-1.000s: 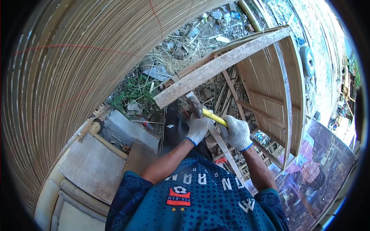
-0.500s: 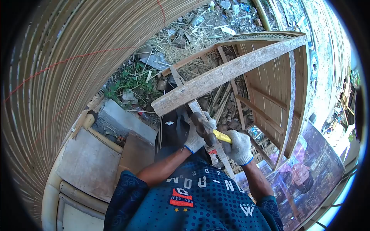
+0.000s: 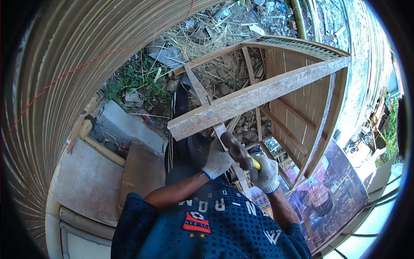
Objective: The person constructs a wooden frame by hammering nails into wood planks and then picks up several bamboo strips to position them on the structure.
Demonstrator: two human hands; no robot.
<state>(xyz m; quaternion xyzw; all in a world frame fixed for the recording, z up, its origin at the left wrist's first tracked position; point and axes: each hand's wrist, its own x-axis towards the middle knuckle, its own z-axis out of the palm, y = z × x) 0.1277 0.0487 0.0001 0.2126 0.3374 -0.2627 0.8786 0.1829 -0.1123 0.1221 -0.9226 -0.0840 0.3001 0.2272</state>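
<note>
The upper left is filled by a curved screen of narrow slats (image 3: 82, 64), crossed by a thin red cord (image 3: 64, 78). To the right, a wooden frame (image 3: 282, 95) backed with panels is seen over ground strewn with straw, rubble and scraps (image 3: 202, 39). A printed sheet (image 3: 332, 196) is spread at the lower right, and pale boards (image 3: 88, 175) are laid at the lower left. A thick plank (image 3: 254, 96) is set slantwise across the frame, one end near the person's legs. It is crossed by a narrower batten (image 3: 196, 84), by which it is passed underneath, running down toward the shirt. White knitted gloves are worn on both hands. By the right hand (image 3: 266, 175), a hammer (image 3: 238, 153) is gripped, its fingers closed around the yellow handle near the head. The left hand (image 3: 217, 163) is held beside the batten, just below the plank's near end; its fingers are partly hidden, and whether anything is gripped cannot be told. The dark hammer head is positioned over the batten, between the hands.
</note>
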